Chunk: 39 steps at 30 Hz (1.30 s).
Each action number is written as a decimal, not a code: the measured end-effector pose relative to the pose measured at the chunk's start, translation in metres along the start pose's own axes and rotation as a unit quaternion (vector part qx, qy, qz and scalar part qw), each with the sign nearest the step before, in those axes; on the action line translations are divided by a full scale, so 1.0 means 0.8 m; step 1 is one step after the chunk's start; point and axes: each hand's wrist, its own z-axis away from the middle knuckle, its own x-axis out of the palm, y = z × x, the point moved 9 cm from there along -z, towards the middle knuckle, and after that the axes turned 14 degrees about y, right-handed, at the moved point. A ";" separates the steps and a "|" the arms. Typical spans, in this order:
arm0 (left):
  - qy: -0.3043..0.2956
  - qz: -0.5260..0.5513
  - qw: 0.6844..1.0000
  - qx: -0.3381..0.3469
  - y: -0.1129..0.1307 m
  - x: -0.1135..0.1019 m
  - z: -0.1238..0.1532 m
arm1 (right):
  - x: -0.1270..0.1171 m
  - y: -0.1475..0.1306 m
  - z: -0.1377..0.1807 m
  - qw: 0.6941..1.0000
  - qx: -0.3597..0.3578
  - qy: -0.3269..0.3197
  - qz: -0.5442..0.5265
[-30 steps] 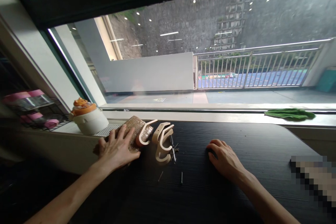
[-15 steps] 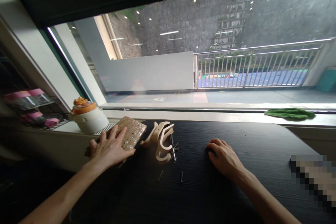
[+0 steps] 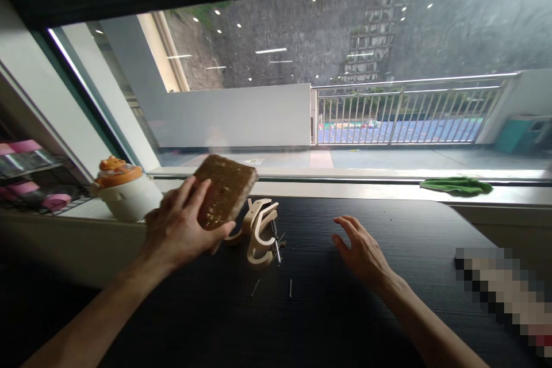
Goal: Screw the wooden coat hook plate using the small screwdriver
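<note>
My left hand [image 3: 179, 230] is closed around the edge of a brown, speckled, flat rectangular block [image 3: 225, 187], holding it tilted up above the left side of the black table. Just right of the block lie several pale, curved hook-shaped pieces [image 3: 261, 233], partly overlapping. Against them rests a small cluster of dark screws [image 3: 281, 240] with a thin shiny metal rod [image 3: 276, 250]. Two loose screws, one of them upright in view [image 3: 290, 288], lie nearer to me. My right hand [image 3: 360, 250] is over the table to the right, thumb and fingers apart, holding nothing.
A white jar with an orange animal-shaped lid [image 3: 127, 195] stands on the sill at left, beside a wire rack [image 3: 47, 175] with pink-lidded containers. A green cloth [image 3: 457, 186] lies on the windowsill at right. The black table [image 3: 401, 230] meets the sill; a pixelated area covers its right edge.
My left hand has lifted the block off the table and tipped it up, moving right. My right hand has opened its fingers and risen a little. The view has shifted slightly right.
</note>
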 end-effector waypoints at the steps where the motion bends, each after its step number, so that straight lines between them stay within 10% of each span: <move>1: 0.014 0.018 0.999 0.028 0.030 0.001 0.001 | -0.003 0.001 -0.003 0.999 0.029 0.008 -0.042; 7: 0.026 0.157 0.985 0.063 0.174 0.059 0.025 | 0.009 -0.012 -0.004 0.901 0.194 -0.026 -0.387; 13: -0.016 0.349 0.937 0.024 0.228 0.108 0.035 | 0.012 0.001 -0.012 0.810 0.287 0.022 -0.511; 16: -0.071 0.488 0.866 -0.076 0.211 0.135 0.037 | 0.003 0.019 -0.016 0.812 0.308 0.024 -0.496; 21: -0.230 0.646 0.651 -0.325 0.185 0.183 0.066 | -0.003 0.022 -0.016 0.799 0.312 -0.030 -0.513; 26: -0.308 0.707 0.517 -0.371 0.190 0.186 0.083 | 0.000 0.021 -0.015 0.789 0.334 -0.043 -0.514; 39: -0.257 0.707 0.524 -0.400 0.172 0.191 0.083 | 0.001 0.015 -0.015 0.785 0.318 -0.061 -0.527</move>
